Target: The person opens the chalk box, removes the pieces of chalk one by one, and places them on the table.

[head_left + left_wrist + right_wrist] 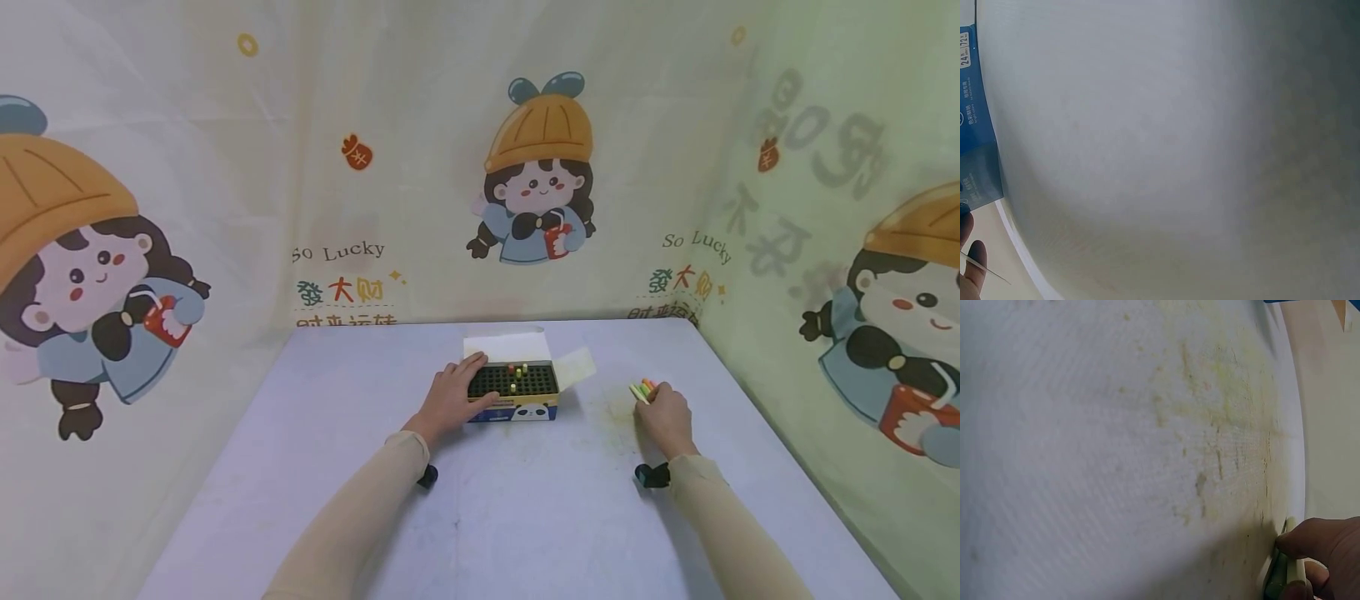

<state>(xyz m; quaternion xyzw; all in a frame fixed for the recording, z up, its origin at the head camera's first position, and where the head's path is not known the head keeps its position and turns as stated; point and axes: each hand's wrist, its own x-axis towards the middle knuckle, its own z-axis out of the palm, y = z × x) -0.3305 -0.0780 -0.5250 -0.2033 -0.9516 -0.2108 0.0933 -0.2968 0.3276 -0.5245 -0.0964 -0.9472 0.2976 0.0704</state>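
Observation:
Near the far middle of the table is a blue and yellow chalk box [517, 408] with a panda on its front and its white lid raised. Its black holder [498, 381] has rows of round holes, with a few coloured chalk sticks [519, 372] standing in them. My left hand [453, 392] holds the box's left end, thumb at the front edge and fingers toward the back. In the left wrist view, fingertips [975, 259] show beside the blue box [975, 125]. To the right, my right hand [666, 417] pinches several chalk sticks [642, 390], yellow-green and orange, low over the table.
A pale sheet covers the table [540, 517], with yellowish smudges [1222, 425] near my right hand. The box's white side flap [574, 368] sticks out to the right. Printed cloth walls [420, 167] stand behind and at both sides.

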